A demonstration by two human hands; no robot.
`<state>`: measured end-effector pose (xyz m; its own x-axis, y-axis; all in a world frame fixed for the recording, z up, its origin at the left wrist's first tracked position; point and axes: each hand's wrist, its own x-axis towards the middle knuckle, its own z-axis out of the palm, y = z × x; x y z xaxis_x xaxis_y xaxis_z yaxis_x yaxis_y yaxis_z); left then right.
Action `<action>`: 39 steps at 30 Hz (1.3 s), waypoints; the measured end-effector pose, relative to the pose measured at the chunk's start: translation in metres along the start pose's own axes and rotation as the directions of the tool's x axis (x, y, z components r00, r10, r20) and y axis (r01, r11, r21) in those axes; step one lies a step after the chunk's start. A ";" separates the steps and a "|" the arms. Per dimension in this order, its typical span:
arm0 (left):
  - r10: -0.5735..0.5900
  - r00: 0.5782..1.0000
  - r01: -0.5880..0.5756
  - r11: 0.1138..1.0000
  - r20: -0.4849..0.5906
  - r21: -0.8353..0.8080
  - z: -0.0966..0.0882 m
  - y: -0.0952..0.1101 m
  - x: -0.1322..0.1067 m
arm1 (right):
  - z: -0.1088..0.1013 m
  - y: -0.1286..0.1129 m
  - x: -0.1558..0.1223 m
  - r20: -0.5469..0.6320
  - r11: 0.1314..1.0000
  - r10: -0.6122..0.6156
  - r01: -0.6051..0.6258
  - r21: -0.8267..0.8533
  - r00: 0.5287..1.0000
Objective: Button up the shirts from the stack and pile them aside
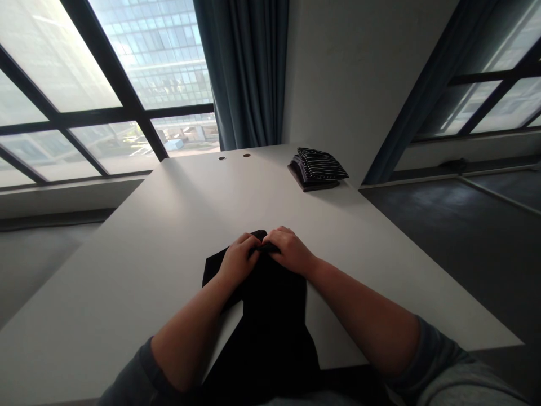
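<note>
A black garment [274, 304] lies on the white table in front of me, its lower part spreading down toward my body. Near its far end, my left hand [240, 258] has its fingers closed on the cloth. Close beside it, my right hand [291, 250] also pinches the fabric, where a fold bunches up between the two hands. To the left, a flap of the same cloth sticks out under my left wrist. The garment is so dark that its exact kind cannot be made out.
A stack of folded clothes [319, 169], with a black-and-white striped piece on top, sits at the far right of the white table [147, 270]. Two round holes lie near the far edge. Behind stand a blue curtain [249, 73], a pillar and windows.
</note>
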<state>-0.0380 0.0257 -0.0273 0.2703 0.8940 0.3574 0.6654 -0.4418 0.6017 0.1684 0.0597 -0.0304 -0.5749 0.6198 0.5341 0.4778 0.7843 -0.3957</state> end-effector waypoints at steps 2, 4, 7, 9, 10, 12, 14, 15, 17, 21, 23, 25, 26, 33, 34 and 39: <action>-0.037 0.999 0.038 0.999 0.027 -0.036 -0.003 0.000 0.001 | 0.000 0.001 -0.001 0.011 1.000 -0.010 0.010 -0.027 1.000; -0.060 0.994 0.068 0.995 0.094 -0.076 -0.008 0.000 0.003 | -0.001 0.000 -0.001 0.023 0.999 -0.016 0.017 -0.038 1.000; -0.059 0.967 0.103 0.981 0.249 -0.167 -0.019 -0.003 0.007 | -0.002 -0.002 -0.002 0.061 0.999 -0.045 0.046 -0.028 0.997; -0.047 0.945 0.123 0.968 0.324 -0.219 -0.025 -0.006 0.009 | -0.002 -0.003 -0.002 0.077 0.997 -0.065 0.067 -0.026 0.995; -0.049 0.938 0.135 0.964 0.342 -0.231 -0.027 -0.008 0.009 | -0.002 -0.003 -0.002 0.078 0.997 -0.071 0.073 -0.027 0.994; -0.078 0.935 0.160 0.963 0.346 -0.218 -0.028 -0.008 0.010 | -0.001 -0.003 -0.002 0.069 0.996 -0.079 0.081 -0.025 0.994; -0.124 0.944 0.180 0.970 0.305 -0.163 -0.025 -0.005 0.009 | 0.000 -0.003 -0.002 0.054 0.996 -0.085 0.086 -0.023 0.995; -0.150 0.952 0.189 0.974 0.267 -0.125 -0.023 -0.003 0.008 | 0.001 -0.004 -0.002 0.046 0.996 -0.083 0.084 -0.026 0.996; -0.193 0.966 0.205 0.977 0.173 -0.052 -0.018 0.004 0.007 | 0.002 -0.005 -0.002 0.027 0.997 -0.068 0.069 -0.037 0.997; -0.201 0.973 0.205 0.978 0.114 -0.025 -0.015 0.011 0.006 | 0.008 -0.010 -0.002 -0.056 0.998 0.032 -0.035 -0.053 0.998; -0.180 0.972 0.189 0.980 0.149 -0.055 -0.016 0.009 0.006 | 0.010 -0.011 -0.003 -0.086 0.996 0.072 -0.076 -0.051 0.994; -0.145 0.975 0.166 0.979 0.168 -0.117 -0.016 0.006 0.006 | 0.008 -0.009 -0.002 -0.097 0.996 0.082 -0.085 -0.030 0.992; -0.126 0.979 0.151 0.977 0.162 -0.152 -0.015 0.005 0.006 | 0.006 -0.008 -0.002 -0.102 0.997 0.081 -0.082 -0.006 0.991; 0.061 0.996 -0.054 0.993 0.064 -0.101 0.000 0.001 0.002 | -0.009 0.000 -0.002 -0.150 0.987 0.105 -0.085 0.136 0.983; 0.064 0.997 -0.060 0.995 0.049 -0.074 0.000 0.002 0.002 | -0.009 -0.001 -0.002 -0.137 0.987 0.106 -0.087 0.138 0.985; 0.005 1.000 -0.006 0.997 -0.015 -0.071 -0.009 0.015 0.000 | -0.006 -0.005 -0.002 -0.175 0.983 0.164 -0.147 0.106 0.971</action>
<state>-0.0339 0.0182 -0.0120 0.2629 0.8906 0.3711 0.6130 -0.4512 0.6486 0.1708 0.0544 -0.0250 -0.3639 0.7252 0.5845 0.4839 0.6834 -0.5467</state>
